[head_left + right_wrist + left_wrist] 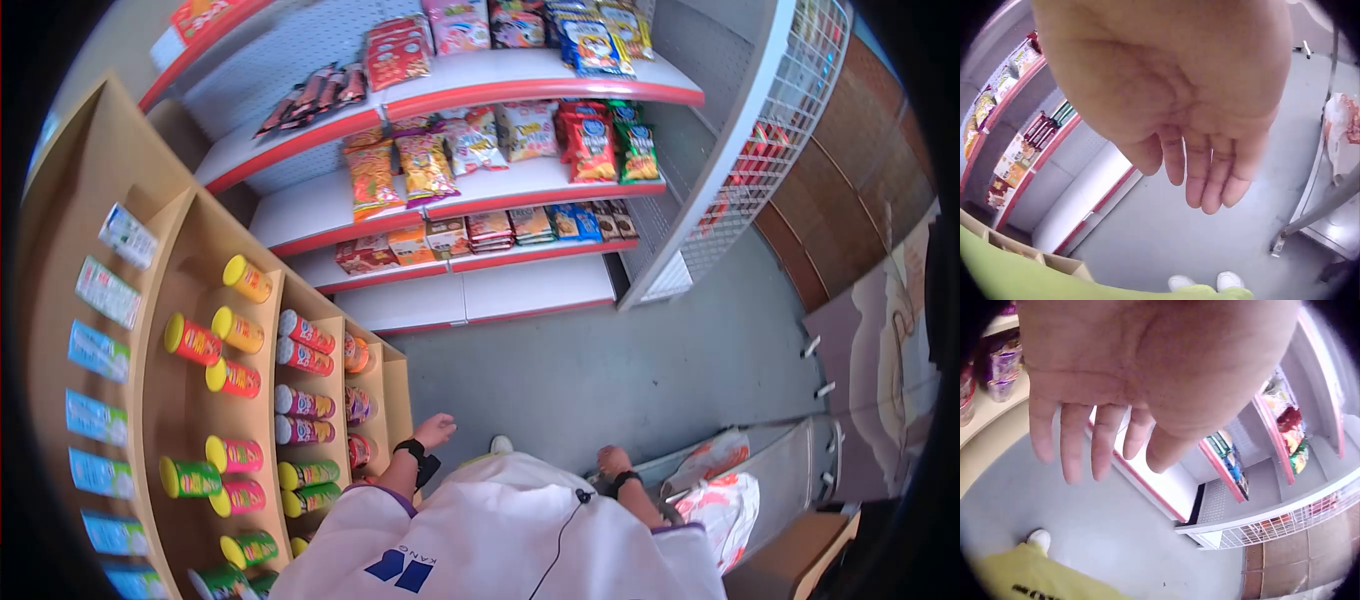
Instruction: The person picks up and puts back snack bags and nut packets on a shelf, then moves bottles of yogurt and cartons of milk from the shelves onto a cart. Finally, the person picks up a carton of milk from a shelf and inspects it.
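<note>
The left hand (436,430) is held out over the floor beside the wooden shelf, holding nothing. In the left wrist view the left hand (1129,381) shows its palm, fingers spread and nearly straight. At the person's other side hangs the right hand (614,461), empty. The right wrist view shows the right hand (1179,94) with fingers loosely extended and nothing between them. Neither hand touches any goods. Nearest the left hand are canisters (305,402) and cups (358,404) on the wooden shelf (398,400).
Ahead stand white, red-edged shelves (540,290) with snack bags (480,140) and boxes (410,244). A wire mesh rack (760,140) is at their right end. Plastic bags (722,505) lie on a metal cart (790,460) at the right. Grey floor (600,370) lies between.
</note>
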Tool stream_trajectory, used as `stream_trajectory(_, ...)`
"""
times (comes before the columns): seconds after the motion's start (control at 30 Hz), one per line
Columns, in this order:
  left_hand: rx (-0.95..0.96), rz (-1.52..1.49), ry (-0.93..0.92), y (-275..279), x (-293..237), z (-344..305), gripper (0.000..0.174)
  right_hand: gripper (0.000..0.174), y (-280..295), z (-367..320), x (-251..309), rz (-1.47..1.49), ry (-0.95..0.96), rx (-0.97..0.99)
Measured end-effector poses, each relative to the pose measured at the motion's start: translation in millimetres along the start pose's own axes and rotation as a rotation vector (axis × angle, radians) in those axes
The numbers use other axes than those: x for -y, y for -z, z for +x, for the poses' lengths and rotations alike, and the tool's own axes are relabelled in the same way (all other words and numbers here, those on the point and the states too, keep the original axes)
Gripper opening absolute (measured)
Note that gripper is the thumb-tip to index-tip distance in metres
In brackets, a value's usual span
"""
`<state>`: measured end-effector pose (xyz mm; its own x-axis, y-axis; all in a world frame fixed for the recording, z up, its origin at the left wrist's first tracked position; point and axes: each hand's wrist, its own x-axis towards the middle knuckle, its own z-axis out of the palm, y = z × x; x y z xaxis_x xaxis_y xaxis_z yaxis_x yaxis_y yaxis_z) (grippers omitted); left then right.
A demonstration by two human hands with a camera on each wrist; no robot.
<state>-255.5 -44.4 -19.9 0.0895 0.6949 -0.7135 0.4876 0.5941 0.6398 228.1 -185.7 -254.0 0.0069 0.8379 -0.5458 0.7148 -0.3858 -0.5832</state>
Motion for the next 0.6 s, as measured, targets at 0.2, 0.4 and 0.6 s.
stream_trajectory(0.2,-0.401,-0.198,-0.69,36.9,-125.5,-50.6,0.01,0.02,28.0,-42.6,108.8,0.383,-0.072,0.18)
stream_trajectory(0.4,-0.97,-0.012,-1.341,68.8,-294.6,-274.2,0.021,0.014,-31.2,11.1,2.9,0.32,0.103,0.381)
stream_trajectory(0.6,-1.096,0.712,-1.861,41.7,-331.3,-457.0,0.037,0.015,9.3,-0.7,63.8,0.278,-0.025,0.341)
